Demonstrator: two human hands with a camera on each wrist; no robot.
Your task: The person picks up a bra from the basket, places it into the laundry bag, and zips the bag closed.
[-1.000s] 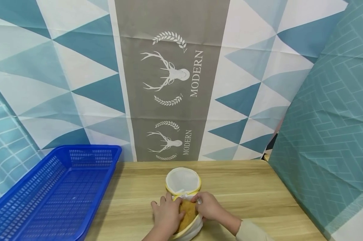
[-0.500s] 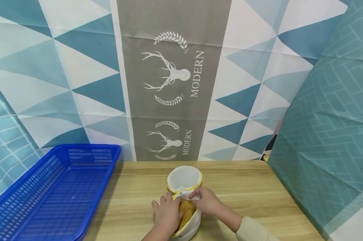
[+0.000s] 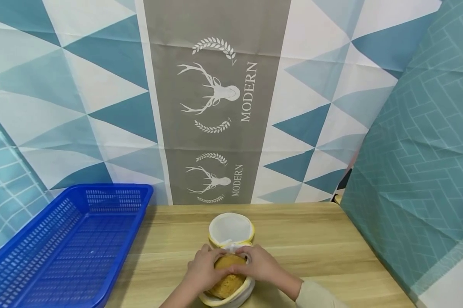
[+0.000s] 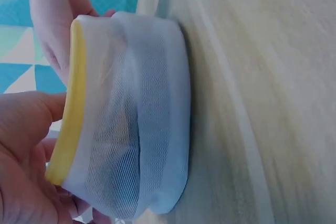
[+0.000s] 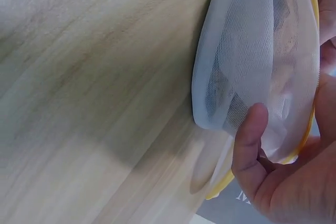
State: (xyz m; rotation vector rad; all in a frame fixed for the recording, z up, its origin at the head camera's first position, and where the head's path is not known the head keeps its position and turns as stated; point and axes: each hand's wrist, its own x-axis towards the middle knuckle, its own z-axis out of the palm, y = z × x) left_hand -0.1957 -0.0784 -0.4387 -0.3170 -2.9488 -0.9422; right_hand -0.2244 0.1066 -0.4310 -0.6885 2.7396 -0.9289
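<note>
A white mesh laundry bag [image 4: 126,129] with a yellow-trimmed opening stands on the wooden table. Inside sits a rounded, fuzzy tan-brown item [image 3: 226,287], whose kind I cannot tell. The bag's round mesh lid [image 3: 231,229] is folded back on the far side. My left hand [image 3: 204,266] grips the left rim, thumb over the opening on the brown item, other fingers outside the mesh. Across from it, my right hand [image 3: 261,264] holds the far right rim, fingers curled against the outer mesh and thumb reaching inward. Both thumbs meet over the brown item.
A large blue plastic basket [image 3: 139,222] with perforated sides stands to the left. The wooden table [image 3: 312,239] extends to the right of the bag. Patterned cloth [image 3: 212,141] hangs behind, and a teal sheet [image 3: 420,171] hangs on the right.
My left hand has shifted from lying over the brown item to its left side, uncovering more of it. My right thumb has moved in over the item, and the bag has shifted slightly left.
</note>
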